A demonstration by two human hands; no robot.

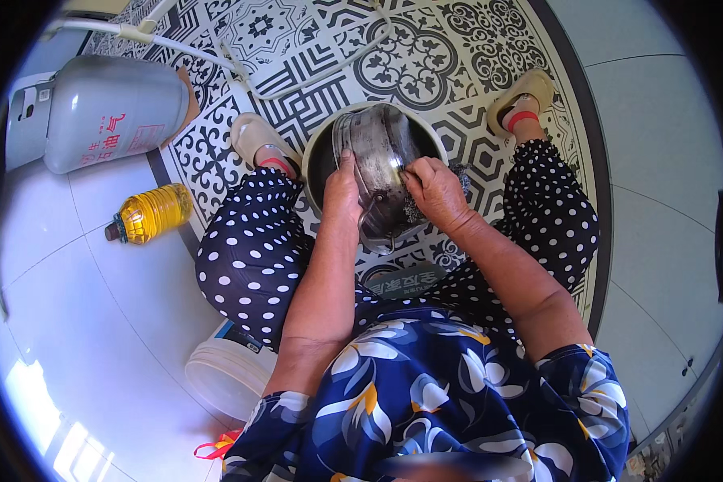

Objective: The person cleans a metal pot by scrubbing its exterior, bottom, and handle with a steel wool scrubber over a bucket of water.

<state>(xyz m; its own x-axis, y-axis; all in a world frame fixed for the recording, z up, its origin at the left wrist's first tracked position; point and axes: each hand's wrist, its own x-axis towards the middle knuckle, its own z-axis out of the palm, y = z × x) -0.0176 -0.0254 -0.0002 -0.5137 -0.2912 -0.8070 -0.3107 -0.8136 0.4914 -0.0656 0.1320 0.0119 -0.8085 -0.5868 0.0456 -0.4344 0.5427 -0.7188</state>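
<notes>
A metal pot [373, 141] with dark stains on its side is held tilted over a round pale-rimmed basin [315, 141], between the feet. My left hand [342, 191] grips the pot's side, its thumb lying along the wall near a wire handle [369, 211]. On the pot's right side, my right hand [437, 190] rests with curled fingers against the stained wall. Grey scouring wire [412, 209] shows below the fingers, and more of it shows beyond the knuckles; the palm side is hidden.
A grey gas cylinder [117, 114] lies at the left, above a bottle of yellow oil [156, 214]. A white bucket [226, 376] is by the left thigh. A white tubular frame [187, 51] crosses the patterned mat [313, 36].
</notes>
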